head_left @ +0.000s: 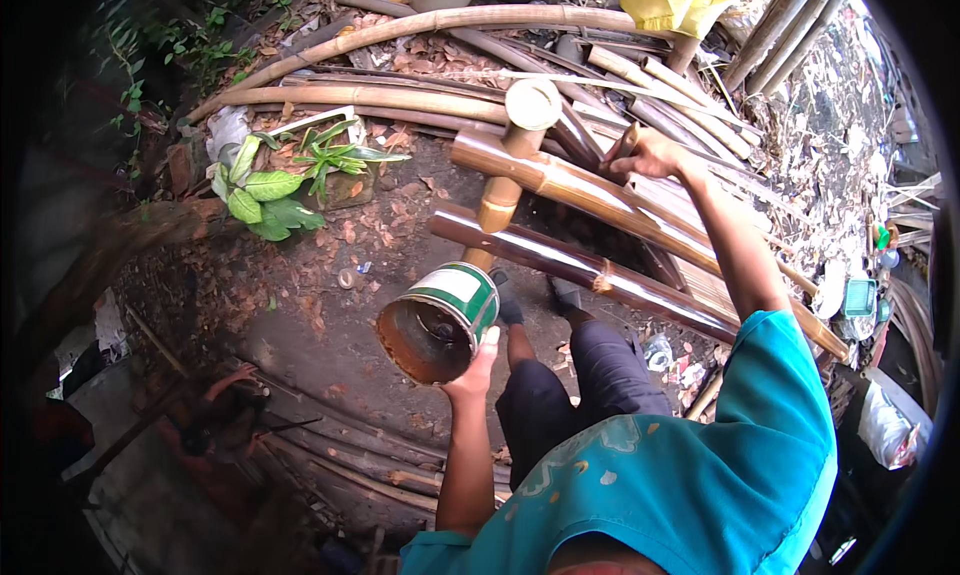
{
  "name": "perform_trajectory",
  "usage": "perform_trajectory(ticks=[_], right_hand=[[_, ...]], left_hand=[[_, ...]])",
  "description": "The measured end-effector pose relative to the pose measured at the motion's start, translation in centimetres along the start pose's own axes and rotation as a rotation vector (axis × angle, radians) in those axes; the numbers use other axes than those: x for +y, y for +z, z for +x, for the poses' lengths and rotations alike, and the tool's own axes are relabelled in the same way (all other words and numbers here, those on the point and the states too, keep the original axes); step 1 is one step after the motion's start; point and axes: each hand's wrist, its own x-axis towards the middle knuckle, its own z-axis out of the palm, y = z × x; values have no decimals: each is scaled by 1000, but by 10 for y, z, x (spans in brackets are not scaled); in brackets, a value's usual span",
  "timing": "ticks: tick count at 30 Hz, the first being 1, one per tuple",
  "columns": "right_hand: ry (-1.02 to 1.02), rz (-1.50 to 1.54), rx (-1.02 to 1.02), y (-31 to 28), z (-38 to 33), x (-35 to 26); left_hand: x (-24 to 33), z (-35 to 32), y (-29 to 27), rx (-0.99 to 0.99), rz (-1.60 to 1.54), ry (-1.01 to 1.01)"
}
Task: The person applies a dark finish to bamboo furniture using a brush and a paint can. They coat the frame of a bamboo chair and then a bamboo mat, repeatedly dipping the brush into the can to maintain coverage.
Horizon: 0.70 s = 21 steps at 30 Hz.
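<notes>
The left hand (479, 371) clasps a can (438, 322), fingers hidden; the right hand (652, 155) is curled tight round something brown (628, 138), beyond a glossy, jointed bamboo pole (600, 197). Leaf-strewn dirt (330, 285) underlies the pole; the cylindrical, rust-lined can tilts nearer the body.

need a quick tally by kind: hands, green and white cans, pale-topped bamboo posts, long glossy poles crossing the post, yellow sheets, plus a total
Hands: 2, left hand and right hand
Green and white can: 1
Pale-topped bamboo post: 1
Glossy poles crossing it: 2, lighter pole and darker pole
Yellow sheet: 1
Total: 7
</notes>
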Motion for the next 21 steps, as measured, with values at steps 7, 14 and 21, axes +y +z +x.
perform_trajectory(ticks=[7, 14, 21], right_hand=[[59, 325, 928, -43, 13, -123], [-129, -63, 910, 5, 40, -179], [105, 99, 955, -11, 42, -226]], left_hand=[[9, 14, -33, -7, -46, -16], [17, 25, -56, 66, -17, -12], [22, 28, -79, -47, -36, -96]])
